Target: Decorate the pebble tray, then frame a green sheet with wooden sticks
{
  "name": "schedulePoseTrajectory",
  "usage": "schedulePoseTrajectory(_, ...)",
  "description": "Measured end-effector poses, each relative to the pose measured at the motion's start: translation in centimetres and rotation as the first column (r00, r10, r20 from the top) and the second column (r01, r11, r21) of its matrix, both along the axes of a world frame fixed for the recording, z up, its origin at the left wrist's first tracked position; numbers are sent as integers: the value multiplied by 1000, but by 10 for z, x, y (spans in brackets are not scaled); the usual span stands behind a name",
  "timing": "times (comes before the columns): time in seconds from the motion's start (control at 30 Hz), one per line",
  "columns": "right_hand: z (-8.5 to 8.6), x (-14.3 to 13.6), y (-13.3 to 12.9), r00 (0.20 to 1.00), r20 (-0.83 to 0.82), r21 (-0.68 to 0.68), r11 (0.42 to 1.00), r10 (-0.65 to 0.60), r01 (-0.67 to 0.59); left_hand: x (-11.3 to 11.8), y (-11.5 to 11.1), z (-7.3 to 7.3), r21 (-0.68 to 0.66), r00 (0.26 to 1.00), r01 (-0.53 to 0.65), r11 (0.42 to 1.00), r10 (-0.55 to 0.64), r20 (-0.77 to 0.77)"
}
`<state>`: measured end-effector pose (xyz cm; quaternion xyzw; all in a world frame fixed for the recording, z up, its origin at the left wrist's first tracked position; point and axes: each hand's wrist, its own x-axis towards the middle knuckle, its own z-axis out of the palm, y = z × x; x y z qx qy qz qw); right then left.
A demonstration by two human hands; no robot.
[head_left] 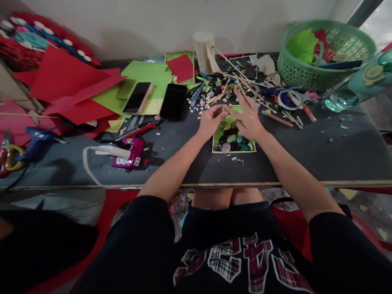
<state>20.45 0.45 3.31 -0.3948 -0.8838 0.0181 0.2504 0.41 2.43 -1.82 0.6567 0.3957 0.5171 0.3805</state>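
Left hand point(212, 120) curled, right hand point(249, 118) with fingers partly spread, both meeting over the far part of a green tray point(234, 152), any grasp unclear, pebbles point(232, 138) inside its near part, tray on dark worktop point(190, 169).

You have bare table point(324, 159) at near right, basket point(301, 75) and bottle point(352, 92) blocking beyond; 2 phones point(173, 102) lie left of your left hand point(212, 120).

Rounded multicoloured stones point(232, 138) lie in the square green-floored tray point(218, 131); a round green plastic basket point(303, 74) stands at its two o'clock.
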Motion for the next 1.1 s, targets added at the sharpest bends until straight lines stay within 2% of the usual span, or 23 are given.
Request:
schedulePoseTrajectory(0.17,3,1,-3,996,-51,17,998,-67,68,-1,-1,9,35,996,-87,996,87,1)
schedulePoseTrajectory(0.27,3,4,1,984,-143,33,994,-102,108,-7,-4,16,140,963,-124,982,153,-220)
schedulePoseTrajectory(0.33,-2,6,6,974,-190,30,991,-121,129,-11,-5,19,188,898,-76,979,149,-413)
schedulePoseTrajectory(0.4,-8,8,11,966,-221,20,990,-134,142,-13,-4,20,155,825,-13,988,99,-556)
schedulePoseTrajectory(0.47,-15,8,15,961,-233,12,988,-146,153,-13,-3,20,107,779,30,994,44,-626)
schedulePoseTrajectory(0.57,-21,7,17,963,-213,6,985,-167,172,-12,0,17,117,744,82,990,17,-668)
schedulePoseTrajectory(0.67,-24,6,17,971,-170,3,985,-170,173,-11,4,12,191,717,106,976,58,-694)
schedulePoseTrajectory(0.83,-26,5,19,980,-133,-26,989,-147,145,-10,5,4,271,683,72,960,151,-715)
schedulePoseTrajectory(0.93,-28,4,19,987,-114,-47,993,-114,110,-11,5,2,279,645,79,957,165,-746)
schedulePoseTrajectory(1.1,-29,1,18,994,-87,-84,995,-60,53,-10,4,1,308,625,65,949,202,-754)
